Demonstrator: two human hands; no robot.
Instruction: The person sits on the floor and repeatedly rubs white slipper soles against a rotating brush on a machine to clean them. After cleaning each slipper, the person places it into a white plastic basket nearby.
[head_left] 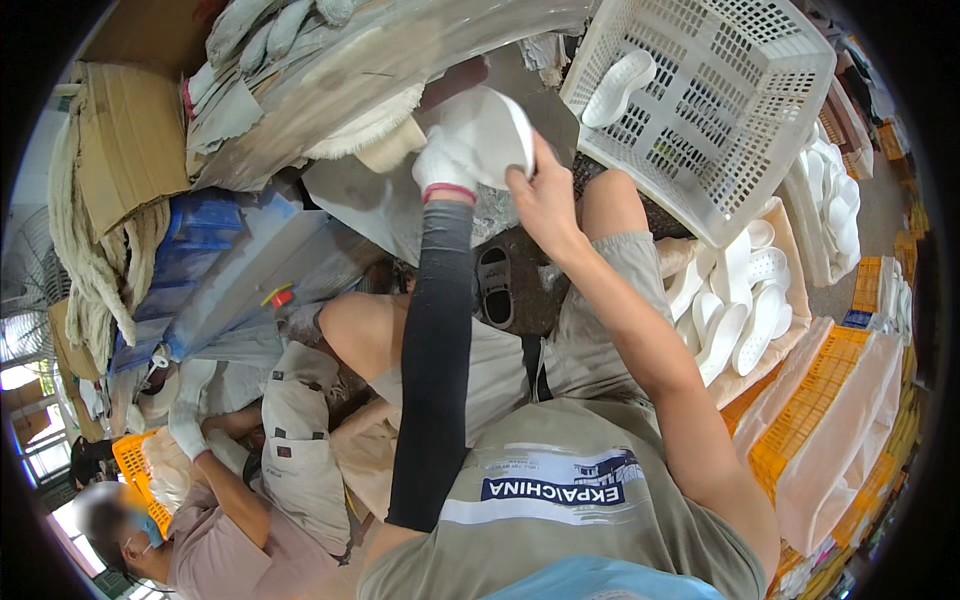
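A white shoe sole (503,135) is held in front of me, at the upper middle. My left hand (443,162), in a white knit glove with a red cuff, grips its left side; the glove and the sole are nearly the same white, so the fingers are hard to make out. With bare fingers, my right hand (547,197) pinches the sole's lower right edge. Just left of the sole, a tan block-like piece (393,146) sits beside a cream, fuzzy-edged curved part (365,128) under a plastic-covered hood (400,60).
A white plastic crate (700,190) at the upper right has one sole (619,88) inside. More white soles (735,305) fill a lined container by my right knee. Orange crates (810,385) stand farther right. At the lower left, a co-worker (230,520) sits close by.
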